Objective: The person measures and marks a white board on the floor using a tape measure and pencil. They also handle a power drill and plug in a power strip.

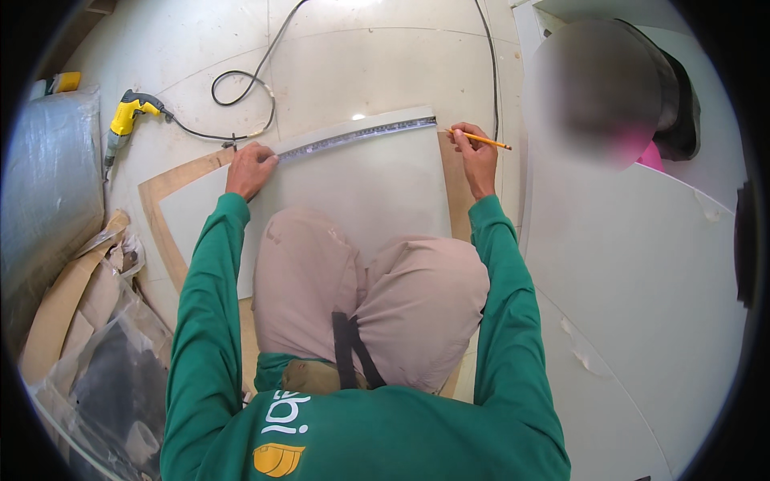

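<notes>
My left hand (250, 168) presses the left end of a metal ruler (353, 134) onto a pale sheet (200, 208), its fingers bent together. The ruler lies slanted along the upper part of the sheet, which rests on a brown board (164, 183) beneath my knees. My right hand (476, 160) grips a yellow pencil (491, 141) just beyond the ruler's right end, the tip near the board's edge.
A yellow-black drill (128, 114) with a long cord lies on the tiled floor (321, 56) at left, near a plastic-wrapped roll (52, 200) and cardboard scraps (84, 280). A large pale panel (609, 305) spans the right, with a blurred dark shape and pink thing at its top.
</notes>
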Available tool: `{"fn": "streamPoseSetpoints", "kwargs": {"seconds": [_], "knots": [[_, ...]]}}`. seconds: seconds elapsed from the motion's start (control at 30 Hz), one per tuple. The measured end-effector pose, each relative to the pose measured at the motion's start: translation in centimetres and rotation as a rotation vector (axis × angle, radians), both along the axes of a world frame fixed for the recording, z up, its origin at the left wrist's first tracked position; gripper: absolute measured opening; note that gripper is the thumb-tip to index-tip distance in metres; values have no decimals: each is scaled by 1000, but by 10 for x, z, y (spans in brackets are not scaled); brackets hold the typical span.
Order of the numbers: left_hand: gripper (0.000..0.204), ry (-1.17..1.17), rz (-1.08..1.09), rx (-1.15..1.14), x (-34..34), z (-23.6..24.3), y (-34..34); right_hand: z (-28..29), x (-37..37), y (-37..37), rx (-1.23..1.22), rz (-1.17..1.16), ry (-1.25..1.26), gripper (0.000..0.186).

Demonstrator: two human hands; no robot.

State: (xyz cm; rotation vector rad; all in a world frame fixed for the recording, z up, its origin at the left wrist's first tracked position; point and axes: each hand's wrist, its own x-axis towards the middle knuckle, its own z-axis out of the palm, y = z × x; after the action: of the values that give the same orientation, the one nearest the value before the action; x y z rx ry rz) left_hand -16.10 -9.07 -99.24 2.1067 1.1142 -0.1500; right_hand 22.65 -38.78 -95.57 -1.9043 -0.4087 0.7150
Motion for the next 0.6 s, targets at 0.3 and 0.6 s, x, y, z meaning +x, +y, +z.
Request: {"fn": "streamPoseSetpoints", "kwargs": {"seconds": [0.3, 0.6], "knots": [[29, 88, 8, 12, 6, 5, 4, -27, 10, 41, 9, 74, -21, 14], [28, 102, 14, 46, 9, 3, 3, -31, 5, 93, -78, 536, -162, 17]]}}
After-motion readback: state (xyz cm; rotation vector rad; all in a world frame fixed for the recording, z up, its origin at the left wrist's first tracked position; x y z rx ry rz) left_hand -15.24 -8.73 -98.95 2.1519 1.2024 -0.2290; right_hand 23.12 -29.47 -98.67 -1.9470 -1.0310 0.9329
